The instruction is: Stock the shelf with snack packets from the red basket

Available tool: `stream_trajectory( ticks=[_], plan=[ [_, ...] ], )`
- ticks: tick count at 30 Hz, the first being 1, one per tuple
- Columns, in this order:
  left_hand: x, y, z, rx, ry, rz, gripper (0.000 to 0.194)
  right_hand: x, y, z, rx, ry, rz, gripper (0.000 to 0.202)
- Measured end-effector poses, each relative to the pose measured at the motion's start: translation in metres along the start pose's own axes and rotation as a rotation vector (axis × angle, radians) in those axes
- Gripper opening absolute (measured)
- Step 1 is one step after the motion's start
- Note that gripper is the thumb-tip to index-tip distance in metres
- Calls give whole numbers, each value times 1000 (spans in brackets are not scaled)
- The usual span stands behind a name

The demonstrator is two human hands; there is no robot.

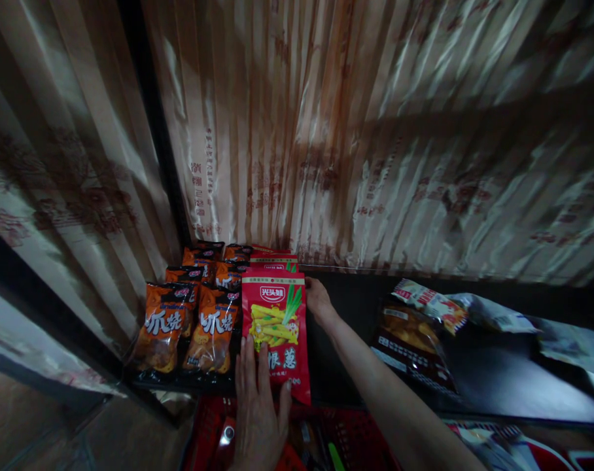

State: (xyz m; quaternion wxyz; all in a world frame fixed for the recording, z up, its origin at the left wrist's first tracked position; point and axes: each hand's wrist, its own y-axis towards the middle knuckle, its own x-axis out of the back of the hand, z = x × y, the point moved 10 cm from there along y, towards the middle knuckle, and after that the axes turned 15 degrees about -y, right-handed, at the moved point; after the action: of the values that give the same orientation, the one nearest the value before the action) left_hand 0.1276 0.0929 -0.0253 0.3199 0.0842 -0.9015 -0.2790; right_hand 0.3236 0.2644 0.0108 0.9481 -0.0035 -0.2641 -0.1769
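A red snack bag (297, 356) with yellow sticks and a green scallion printed on it stands at the front of a row of similar red bags (277, 263). My left hand (260, 405) lies against its lower front, fingers stretched out and slightly apart. At the upper right edge of the same bag is my right hand (320, 304), its fingers bent around that edge and partly hidden behind it. Just left of the red bag, orange and black snack bags (211, 330) stand in two rows, the outer one headed by another orange bag (162, 327).
Under the hands, a dark shelf (336, 366) carries the bags. To the right lie a dark snack bag (409, 340) and a white-and-red packet (432, 304). A red basket (360, 435) with items sits below the shelf edge. Pleated printed curtain (326, 131) and a black post (154, 118) stand behind.
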Motion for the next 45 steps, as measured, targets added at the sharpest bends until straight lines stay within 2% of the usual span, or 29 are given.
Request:
stream_trajectory(
  ticks=[4,8,13,16,24,40,45],
  plan=[
    [0,0,1,-1,-2,0,71,-15,-5,-2,-52,156,115,21],
    [-1,0,2,2,4,4,71,-22,-10,1,-56,279,177,28],
    [0,1,1,13,-23,5,71,-33,-14,6,-119,457,264,29],
    [0,1,1,8,-8,15,71,-33,-15,4,-183,544,229,27],
    [4,5,-9,-11,75,-13,65,-27,-13,5,-222,627,94,30],
    [4,17,-3,-57,116,-50,59,-33,-9,8,-247,670,38,30],
    [3,18,-3,-71,131,-51,55,-31,-13,-6,-269,680,-22,23]
  ],
)
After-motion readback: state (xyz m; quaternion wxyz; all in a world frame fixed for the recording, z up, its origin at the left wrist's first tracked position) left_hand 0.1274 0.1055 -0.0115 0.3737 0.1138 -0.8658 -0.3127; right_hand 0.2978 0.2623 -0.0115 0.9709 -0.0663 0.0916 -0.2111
